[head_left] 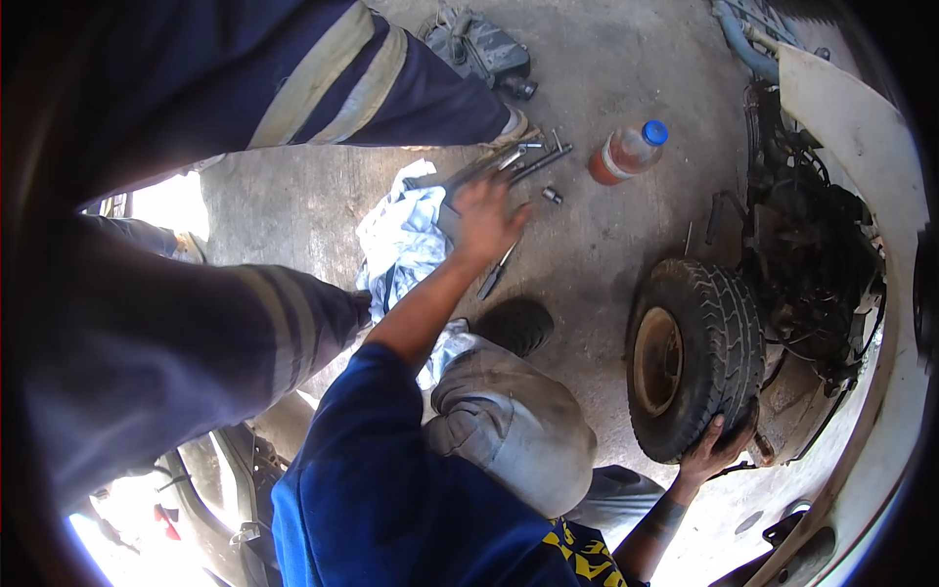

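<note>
My left hand (486, 220) reaches out with its fingers spread over several metal hand tools on the concrete floor, beside a crumpled white and silvery cloth (403, 233). A long dark bar (541, 164) lies just past the fingertips, and a short metal socket (553, 195) sits to their right. Nearer to me, a slim tool (497, 274) with a dark handle points away from the hand. Whatever lies right under the palm is hidden. My right hand (719, 448) grips the near lower edge of an upright, worn wheel (719, 357) with a rusty rim.
Another person in dark trousers with reflective bands (293, 328) stands close on the left. A bottle of red liquid (629, 154) with a blue cap stands beyond the tools. At the far side lies a dark mechanical part (479, 49). A vehicle's pale body panel (861, 127) curves along the right.
</note>
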The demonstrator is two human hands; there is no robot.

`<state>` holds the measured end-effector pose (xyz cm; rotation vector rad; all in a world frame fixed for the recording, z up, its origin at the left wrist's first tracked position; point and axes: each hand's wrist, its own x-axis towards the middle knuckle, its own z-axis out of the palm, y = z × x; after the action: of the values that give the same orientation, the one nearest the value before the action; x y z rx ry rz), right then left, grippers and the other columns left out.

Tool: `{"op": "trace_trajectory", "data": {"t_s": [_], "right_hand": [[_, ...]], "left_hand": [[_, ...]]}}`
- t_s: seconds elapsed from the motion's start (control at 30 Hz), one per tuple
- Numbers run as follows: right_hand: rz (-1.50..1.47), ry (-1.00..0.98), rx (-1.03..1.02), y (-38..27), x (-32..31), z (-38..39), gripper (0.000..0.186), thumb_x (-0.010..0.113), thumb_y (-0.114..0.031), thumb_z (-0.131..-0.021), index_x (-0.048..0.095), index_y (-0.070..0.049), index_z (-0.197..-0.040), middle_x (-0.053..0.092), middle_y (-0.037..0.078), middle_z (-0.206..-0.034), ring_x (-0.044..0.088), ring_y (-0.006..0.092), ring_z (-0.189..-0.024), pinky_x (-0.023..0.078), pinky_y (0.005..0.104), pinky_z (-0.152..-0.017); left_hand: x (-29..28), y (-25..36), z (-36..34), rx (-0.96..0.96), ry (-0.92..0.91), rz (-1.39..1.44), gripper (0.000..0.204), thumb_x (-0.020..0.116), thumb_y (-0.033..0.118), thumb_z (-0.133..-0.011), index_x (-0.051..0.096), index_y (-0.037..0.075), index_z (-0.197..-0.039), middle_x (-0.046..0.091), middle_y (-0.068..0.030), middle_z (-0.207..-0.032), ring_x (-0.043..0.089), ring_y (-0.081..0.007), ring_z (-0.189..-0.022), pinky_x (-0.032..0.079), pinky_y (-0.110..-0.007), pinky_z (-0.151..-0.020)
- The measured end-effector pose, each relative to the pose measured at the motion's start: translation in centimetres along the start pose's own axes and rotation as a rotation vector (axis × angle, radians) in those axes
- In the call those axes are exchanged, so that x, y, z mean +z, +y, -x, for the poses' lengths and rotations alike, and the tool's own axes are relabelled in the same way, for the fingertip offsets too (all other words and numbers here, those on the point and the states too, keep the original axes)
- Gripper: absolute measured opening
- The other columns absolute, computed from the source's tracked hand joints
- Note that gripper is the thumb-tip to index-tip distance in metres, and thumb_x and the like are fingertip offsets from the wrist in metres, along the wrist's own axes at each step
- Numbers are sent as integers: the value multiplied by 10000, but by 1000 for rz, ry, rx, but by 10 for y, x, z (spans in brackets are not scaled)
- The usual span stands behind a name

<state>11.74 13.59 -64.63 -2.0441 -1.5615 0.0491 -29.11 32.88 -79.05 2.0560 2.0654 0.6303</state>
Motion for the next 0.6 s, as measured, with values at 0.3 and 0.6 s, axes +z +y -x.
{"op": "trace_trajectory", "data": {"t_s": [0.3, 0.6], "right_hand": [[-27, 1, 17, -4, -2, 1, 669, 540, -454, -961, 457, 67, -1375, 463, 281, -1402, 416, 429, -1320, 297, 508, -1111], [-72, 8, 63, -4, -3, 2, 672, 568, -457, -949, 466, 56, -1371, 458, 286, -1401, 410, 437, -1319, 293, 517, -1113]], "left_hand": [[-106, -28, -103, -153, 483, 716, 969, 836, 224, -726, 267, -62, -1457, 515, -299, -1316, 569, -383, -1177, 452, -417, -1005], [-84, 16, -98, -308, 375, 844, 936, 761, 174, -802, 174, -61, -1493, 410, -256, -1443, 540, -308, -1217, 451, -353, -1009]]}}
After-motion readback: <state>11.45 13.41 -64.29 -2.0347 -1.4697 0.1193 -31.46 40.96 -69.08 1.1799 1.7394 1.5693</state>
